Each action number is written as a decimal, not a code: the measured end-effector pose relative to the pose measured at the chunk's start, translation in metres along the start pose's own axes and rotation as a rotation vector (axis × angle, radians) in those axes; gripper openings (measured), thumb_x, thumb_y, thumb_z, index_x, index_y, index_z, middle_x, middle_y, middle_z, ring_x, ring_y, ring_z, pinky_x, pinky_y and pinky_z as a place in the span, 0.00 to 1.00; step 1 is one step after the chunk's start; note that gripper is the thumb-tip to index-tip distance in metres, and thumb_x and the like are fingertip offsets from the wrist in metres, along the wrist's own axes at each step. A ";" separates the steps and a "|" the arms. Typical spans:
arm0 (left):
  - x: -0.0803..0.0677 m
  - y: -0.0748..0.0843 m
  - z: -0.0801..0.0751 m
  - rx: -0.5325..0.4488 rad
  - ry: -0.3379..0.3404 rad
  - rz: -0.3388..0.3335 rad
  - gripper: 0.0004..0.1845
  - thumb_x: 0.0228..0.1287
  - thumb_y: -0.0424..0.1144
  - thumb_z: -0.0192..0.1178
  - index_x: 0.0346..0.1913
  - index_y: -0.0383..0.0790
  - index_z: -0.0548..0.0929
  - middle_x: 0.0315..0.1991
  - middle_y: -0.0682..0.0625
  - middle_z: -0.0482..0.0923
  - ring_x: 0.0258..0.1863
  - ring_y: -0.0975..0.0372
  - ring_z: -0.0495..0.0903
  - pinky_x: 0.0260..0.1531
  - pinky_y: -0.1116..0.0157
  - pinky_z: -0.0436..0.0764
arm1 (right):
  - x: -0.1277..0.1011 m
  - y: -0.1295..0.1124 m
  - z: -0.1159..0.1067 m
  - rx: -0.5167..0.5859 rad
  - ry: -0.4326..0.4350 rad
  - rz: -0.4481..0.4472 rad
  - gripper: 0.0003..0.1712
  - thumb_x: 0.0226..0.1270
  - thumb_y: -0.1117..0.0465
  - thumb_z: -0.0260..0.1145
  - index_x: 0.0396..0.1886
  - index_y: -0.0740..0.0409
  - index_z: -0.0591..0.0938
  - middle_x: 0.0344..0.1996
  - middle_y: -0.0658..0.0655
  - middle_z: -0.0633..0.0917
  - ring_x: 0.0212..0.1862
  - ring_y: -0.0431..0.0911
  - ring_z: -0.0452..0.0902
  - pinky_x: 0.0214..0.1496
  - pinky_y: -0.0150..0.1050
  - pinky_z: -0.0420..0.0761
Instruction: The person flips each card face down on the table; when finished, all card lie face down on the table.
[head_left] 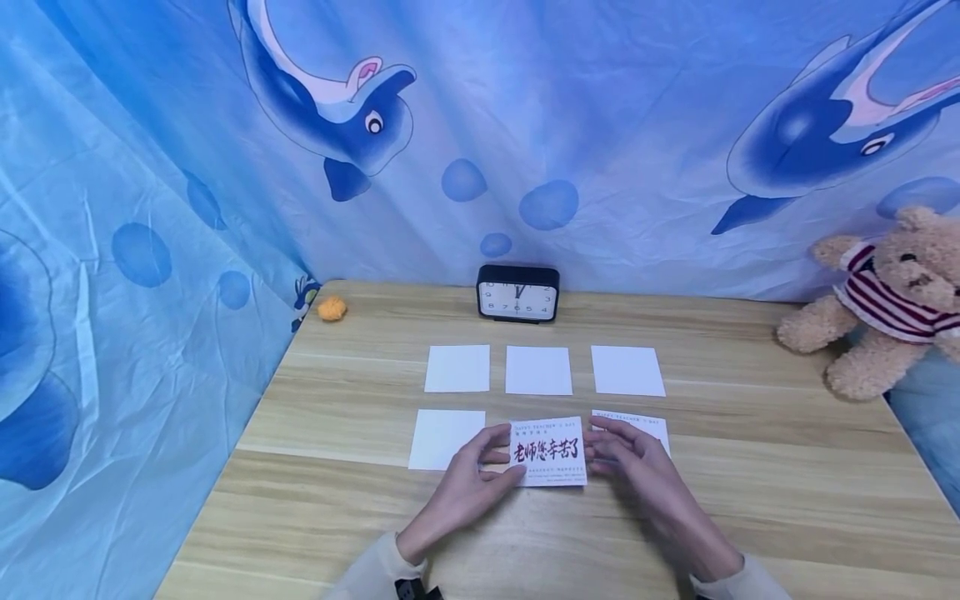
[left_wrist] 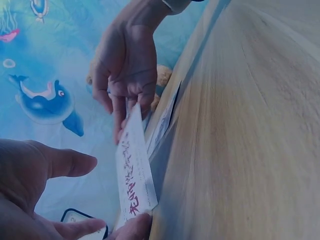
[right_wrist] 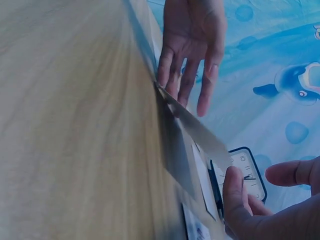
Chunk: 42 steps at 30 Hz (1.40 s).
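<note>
A white card [head_left: 547,452] printed with red Chinese characters is held up between the two hands, tilted so its printed face shows in the head view. The left hand [head_left: 474,477] grips its left side, thumb over the lower left corner and fingers behind. At the right edge, the right hand [head_left: 637,467] holds the card with its fingertips. Edge-on, the held card [right_wrist: 197,127] shows its plain back in the right wrist view. Behind the right hand lies another printed card [head_left: 630,419], partly hidden by the fingers. A blank white card [head_left: 442,437] lies beside the left hand.
Three blank white cards, left [head_left: 457,368], middle [head_left: 537,370] and right [head_left: 627,371], form a row farther back on the wooden table [head_left: 337,508]. Behind them stands a black clock [head_left: 517,293]. A small orange object [head_left: 332,308] sits back left; a teddy bear [head_left: 885,300] sits at the right.
</note>
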<state>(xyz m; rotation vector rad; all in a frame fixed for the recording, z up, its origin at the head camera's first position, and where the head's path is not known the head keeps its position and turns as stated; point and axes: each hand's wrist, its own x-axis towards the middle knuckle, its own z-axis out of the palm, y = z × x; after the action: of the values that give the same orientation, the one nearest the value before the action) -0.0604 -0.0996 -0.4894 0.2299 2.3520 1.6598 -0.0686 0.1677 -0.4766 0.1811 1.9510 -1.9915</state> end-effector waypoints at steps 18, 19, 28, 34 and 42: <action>0.000 0.014 0.010 0.021 -0.051 -0.037 0.42 0.75 0.55 0.61 0.79 0.34 0.60 0.66 0.33 0.78 0.60 0.47 0.84 0.59 0.52 0.86 | 0.011 -0.003 0.026 0.005 -0.095 -0.004 0.25 0.79 0.62 0.59 0.68 0.74 0.72 0.60 0.69 0.83 0.53 0.46 0.86 0.57 0.36 0.89; 0.000 0.014 0.010 0.023 -0.057 -0.032 0.41 0.75 0.56 0.60 0.79 0.34 0.62 0.66 0.33 0.78 0.60 0.47 0.85 0.59 0.52 0.86 | 0.012 -0.002 0.027 0.001 -0.106 -0.004 0.26 0.79 0.61 0.59 0.68 0.74 0.72 0.61 0.71 0.82 0.55 0.47 0.86 0.57 0.36 0.89; 0.001 0.018 0.014 -0.117 -0.122 0.011 0.29 0.84 0.51 0.48 0.76 0.37 0.67 0.69 0.32 0.76 0.65 0.43 0.81 0.56 0.57 0.89 | 0.016 0.009 0.038 -0.077 -0.165 -0.074 0.33 0.75 0.53 0.68 0.69 0.69 0.72 0.67 0.71 0.79 0.62 0.56 0.84 0.62 0.40 0.88; 0.003 0.015 0.017 -0.276 -0.132 0.003 0.29 0.86 0.51 0.42 0.75 0.34 0.68 0.66 0.29 0.76 0.63 0.42 0.83 0.55 0.60 0.89 | 0.014 0.011 0.049 -0.232 -0.084 -0.127 0.33 0.70 0.52 0.73 0.69 0.60 0.76 0.69 0.65 0.78 0.64 0.59 0.82 0.60 0.41 0.88; 0.004 0.015 0.014 -0.385 0.018 0.016 0.24 0.83 0.44 0.51 0.71 0.32 0.72 0.61 0.29 0.80 0.43 0.61 0.86 0.41 0.67 0.90 | 0.013 0.007 0.048 -0.320 0.014 -0.167 0.34 0.63 0.52 0.78 0.66 0.55 0.79 0.67 0.62 0.82 0.64 0.59 0.83 0.61 0.46 0.88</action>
<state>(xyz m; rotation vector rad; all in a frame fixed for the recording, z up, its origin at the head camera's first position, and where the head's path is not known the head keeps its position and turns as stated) -0.0600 -0.0808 -0.4806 0.1596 1.9912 2.0829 -0.0717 0.1186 -0.4855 -0.0491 2.3264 -1.7415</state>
